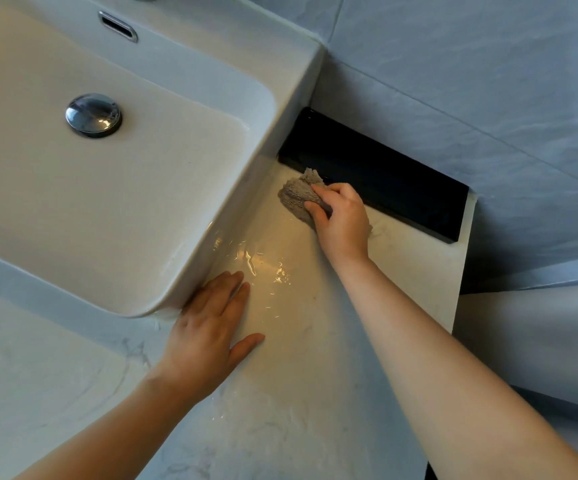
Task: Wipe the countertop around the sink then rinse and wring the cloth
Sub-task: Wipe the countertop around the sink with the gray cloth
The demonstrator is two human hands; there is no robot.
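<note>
Grey cloth in right hand, beside black strip

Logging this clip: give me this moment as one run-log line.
stage: countertop wipe beside sink | right hand: grips grey cloth on countertop | left hand: flat on wet countertop | rinse, wring: not yet

No lettering seems legible on the sink, countertop or cloth from here.

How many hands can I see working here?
2. The left hand rests flat on the wet countertop beside the front corner of the sink; the right hand grips the grey cloth farther back, next to the black ledge.
</note>
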